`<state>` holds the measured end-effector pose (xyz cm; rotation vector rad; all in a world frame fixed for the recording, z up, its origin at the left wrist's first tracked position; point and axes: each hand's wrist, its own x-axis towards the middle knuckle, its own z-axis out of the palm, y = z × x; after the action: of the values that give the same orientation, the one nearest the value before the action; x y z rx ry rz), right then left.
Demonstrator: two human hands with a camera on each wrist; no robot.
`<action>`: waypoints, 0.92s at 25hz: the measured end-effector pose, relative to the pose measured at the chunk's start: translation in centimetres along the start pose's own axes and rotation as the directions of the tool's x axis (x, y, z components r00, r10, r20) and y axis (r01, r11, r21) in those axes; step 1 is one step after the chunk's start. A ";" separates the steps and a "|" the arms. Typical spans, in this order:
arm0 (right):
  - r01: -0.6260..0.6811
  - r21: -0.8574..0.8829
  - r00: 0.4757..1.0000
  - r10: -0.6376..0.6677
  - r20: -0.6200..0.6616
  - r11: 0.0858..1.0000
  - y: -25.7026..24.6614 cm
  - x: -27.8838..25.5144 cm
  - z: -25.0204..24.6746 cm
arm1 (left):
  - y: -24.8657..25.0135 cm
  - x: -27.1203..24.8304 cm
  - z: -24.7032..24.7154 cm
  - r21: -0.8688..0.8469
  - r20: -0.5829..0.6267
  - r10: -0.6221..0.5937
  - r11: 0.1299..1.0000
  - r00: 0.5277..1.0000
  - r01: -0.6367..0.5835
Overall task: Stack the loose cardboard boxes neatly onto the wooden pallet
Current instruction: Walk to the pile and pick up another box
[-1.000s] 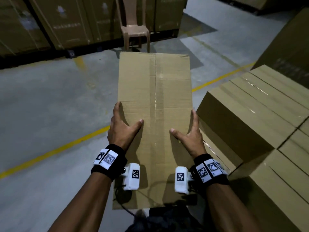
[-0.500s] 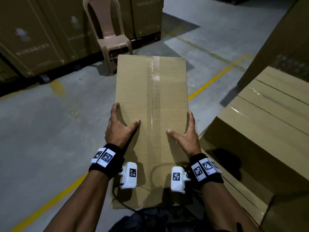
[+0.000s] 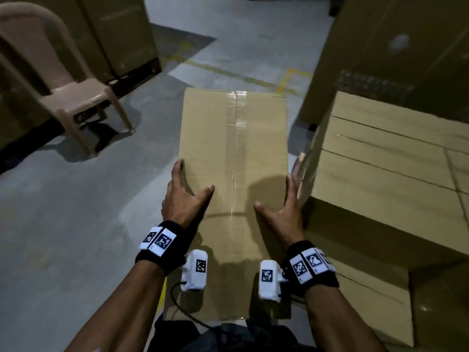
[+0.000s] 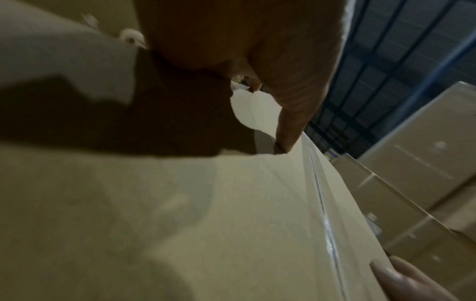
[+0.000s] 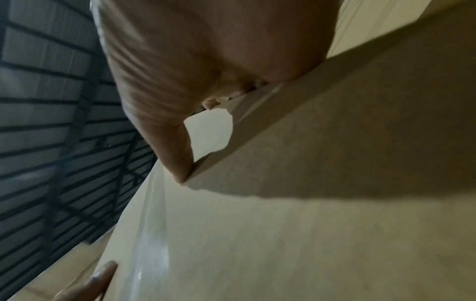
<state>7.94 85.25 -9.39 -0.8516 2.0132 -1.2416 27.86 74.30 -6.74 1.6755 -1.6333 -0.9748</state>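
I carry a long taped cardboard box (image 3: 233, 153) lengthwise in front of me, clear of the floor. My left hand (image 3: 182, 199) grips its left edge, thumb lying on top and fingers down the side. My right hand (image 3: 281, 212) grips the right edge the same way. In the left wrist view the box top (image 4: 231, 203) fills the frame, as it does in the right wrist view (image 5: 283, 234). A stack of like boxes (image 3: 385, 174) stands close on the right, nearly touching my right hand. No pallet shows.
A plastic chair (image 3: 63, 85) stands on the grey floor at the left. Tall cartons rise behind it (image 3: 114, 34) and at the back right (image 3: 380, 47). Yellow lines (image 3: 241, 74) mark the open floor ahead.
I have turned and moved toward the right with the box. The chair has slid to the left of view and the stacked boxes are closer. Both hands keep the same hold.
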 end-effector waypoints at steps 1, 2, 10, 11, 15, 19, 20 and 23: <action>-0.024 0.011 0.998 0.024 -0.055 1.000 -0.2 0.6 0.9 | 0.0 2.1 0.3 0.001 0.056 0.034 0.999 0.998 -0.035; -0.047 0.007 0.994 0.047 -0.095 0.999 -0.4 0.9 1.6 | 0.0 3.7 0.5 -0.006 0.109 0.058 0.998 0.992 -0.057; -0.197 0.200 0.863 0.267 -0.430 0.960 -3.5 -0.5 8.5 | 0.4 13.6 -0.4 -0.012 0.478 0.233 0.966 0.847 -0.259; -0.218 0.228 0.835 0.303 -0.460 0.949 -3.6 -1.3 9.2 | 0.3 13.8 -0.5 -0.020 0.510 0.240 0.963 0.826 -0.268; -0.294 0.271 0.749 0.397 -0.530 0.917 -3.1 -4.9 11.5 | -1.1 13.2 -1.0 -0.003 0.618 0.261 0.944 0.741 -0.330; -0.249 0.388 0.706 0.440 -0.554 0.888 -1.7 -9.7 14.1 | -3.6 11.2 -1.7 0.014 0.682 0.279 0.919 0.676 -0.394; -0.241 0.417 0.693 0.456 -0.559 0.876 -1.3 -11.1 14.8 | -4.2 10.4 -2.1 0.010 0.698 0.287 0.912 0.656 -0.410; -0.255 0.459 0.627 0.507 -0.591 0.851 -0.3 -15.5 16.7 | -5.8 7.8 -3.4 0.003 0.747 0.303 0.888 0.591 -0.460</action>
<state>30.26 88.60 -12.64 0.3058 2.2515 -1.7264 33.72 66.62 -10.39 0.9523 -2.5658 -1.3849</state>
